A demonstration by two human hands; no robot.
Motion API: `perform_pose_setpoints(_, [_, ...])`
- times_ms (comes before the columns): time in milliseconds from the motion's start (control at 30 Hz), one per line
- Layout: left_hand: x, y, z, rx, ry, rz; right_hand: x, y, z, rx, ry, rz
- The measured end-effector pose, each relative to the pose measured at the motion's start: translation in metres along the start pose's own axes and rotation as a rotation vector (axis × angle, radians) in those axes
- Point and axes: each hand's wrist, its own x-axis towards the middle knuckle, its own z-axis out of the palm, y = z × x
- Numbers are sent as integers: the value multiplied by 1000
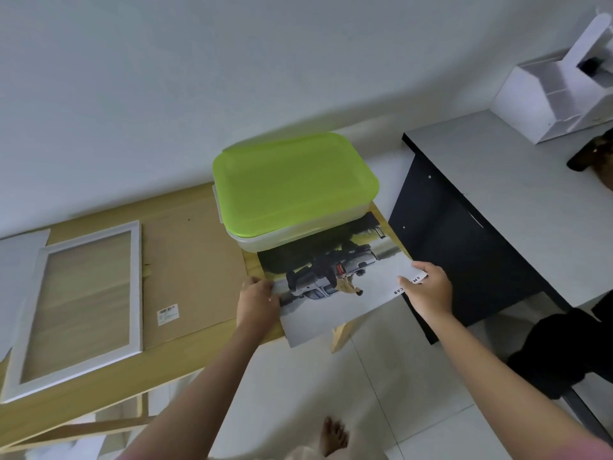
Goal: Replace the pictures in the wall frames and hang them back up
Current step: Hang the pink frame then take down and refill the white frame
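Two bare arms reach forward over the tiled floor [381, 386], where one bare foot [334, 436] shows at the bottom edge. The left hand [258, 302] grips the left edge of a printed picture [335, 287], its fingers curled under the sheet and thumb on top. The right hand [428, 288] pinches the picture's right edge, thumb pressed on the white margin and fingers curled beneath. The picture, showing a grey pickup truck upside down to the viewer, lies at the right end of the wooden surface [99, 386], its near part overhanging the edge, its far part tucked under a plastic container with a green lid [292, 184]. Left of the picture a brown backing board [189, 277] with a small white label [167, 314] lies flat. Further left lies a white picture frame [78, 310], empty, the wood showing through it, with a white sheet [20, 257] beside its far corner. To the right stands a black-sided desk with a grey surface [504, 200], carrying an open white box [557, 94] near the wall [166, 78]
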Motion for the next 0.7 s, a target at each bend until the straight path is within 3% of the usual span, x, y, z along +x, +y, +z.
perform_pose_setpoints(200, [4, -1, 5, 58, -14, 17, 3, 9, 6, -227, -85, -94])
perform_pose_setpoints(467, [3, -1, 0, -9, 17, 27, -7, 2, 17, -403, 22, -62])
perform_pose_setpoints(700, [-5, -36, -52, -196, 145, 75, -44, -47, 72, -261, 98, -322])
